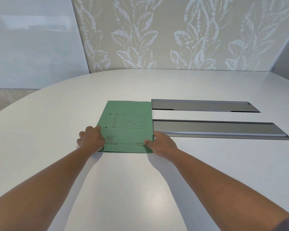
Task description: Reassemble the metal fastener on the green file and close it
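Note:
The green file [128, 129] lies flat and closed on the white table [57, 114], printed cover up, with two punched holes near its left edge. My left hand [91, 139] rests on the file's near left corner, fingers curled over the spine edge. My right hand [162, 144] grips the near right corner, thumb on top of the cover. The metal fastener is hidden from view.
Two long grey metal cable trays [203, 106] [220, 129] are set flush into the table just right of the file. A leaf-patterned wall [157, 34] stands behind the table's curved far edge.

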Tool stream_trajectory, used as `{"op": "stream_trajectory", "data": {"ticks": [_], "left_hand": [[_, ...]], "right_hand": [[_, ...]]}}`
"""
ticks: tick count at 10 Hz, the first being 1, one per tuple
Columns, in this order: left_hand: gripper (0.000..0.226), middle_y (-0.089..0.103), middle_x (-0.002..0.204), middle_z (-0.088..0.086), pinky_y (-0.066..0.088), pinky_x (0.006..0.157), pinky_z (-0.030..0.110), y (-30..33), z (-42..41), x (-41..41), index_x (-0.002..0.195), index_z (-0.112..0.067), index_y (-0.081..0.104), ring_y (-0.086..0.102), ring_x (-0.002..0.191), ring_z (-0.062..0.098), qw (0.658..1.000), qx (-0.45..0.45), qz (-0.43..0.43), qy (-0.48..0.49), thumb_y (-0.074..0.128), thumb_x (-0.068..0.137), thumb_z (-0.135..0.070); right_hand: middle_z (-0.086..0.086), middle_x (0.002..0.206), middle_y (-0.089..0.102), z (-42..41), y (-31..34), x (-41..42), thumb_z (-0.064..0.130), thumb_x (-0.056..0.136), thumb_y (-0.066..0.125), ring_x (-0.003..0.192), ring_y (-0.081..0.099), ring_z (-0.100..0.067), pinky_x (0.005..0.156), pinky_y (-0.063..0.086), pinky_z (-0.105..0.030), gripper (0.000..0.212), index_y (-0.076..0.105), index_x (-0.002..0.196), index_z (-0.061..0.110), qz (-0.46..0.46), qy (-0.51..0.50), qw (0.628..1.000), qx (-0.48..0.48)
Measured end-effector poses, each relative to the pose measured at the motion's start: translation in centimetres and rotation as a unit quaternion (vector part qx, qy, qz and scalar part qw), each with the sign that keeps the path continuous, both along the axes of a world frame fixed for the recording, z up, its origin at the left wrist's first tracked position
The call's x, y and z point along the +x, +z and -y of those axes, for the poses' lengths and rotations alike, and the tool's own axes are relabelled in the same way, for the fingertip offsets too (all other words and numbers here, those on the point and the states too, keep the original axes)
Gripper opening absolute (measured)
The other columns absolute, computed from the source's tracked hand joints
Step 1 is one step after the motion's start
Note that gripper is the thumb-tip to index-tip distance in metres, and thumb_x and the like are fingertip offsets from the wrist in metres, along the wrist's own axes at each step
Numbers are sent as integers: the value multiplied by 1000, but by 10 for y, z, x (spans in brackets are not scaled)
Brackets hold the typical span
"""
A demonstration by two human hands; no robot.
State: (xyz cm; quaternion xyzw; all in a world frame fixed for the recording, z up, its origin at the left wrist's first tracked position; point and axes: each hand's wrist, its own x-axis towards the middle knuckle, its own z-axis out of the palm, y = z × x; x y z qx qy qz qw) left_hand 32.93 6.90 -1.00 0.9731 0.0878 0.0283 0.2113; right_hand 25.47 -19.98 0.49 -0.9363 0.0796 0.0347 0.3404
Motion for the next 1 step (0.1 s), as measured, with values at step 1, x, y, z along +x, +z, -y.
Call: {"op": "stream_trajectory", "data": {"ticks": [1], "left_hand": [[25,41,146,11,33,97,52,11,10,-7,116,-18,56,41,124,39,998,47,28,-35,43,96,-23]], "right_hand": [[-4,127,64,1,5,-2,46,95,57,111,63,-28,87,52,-39,43,61,129,21,41,-21,999,5]]}}
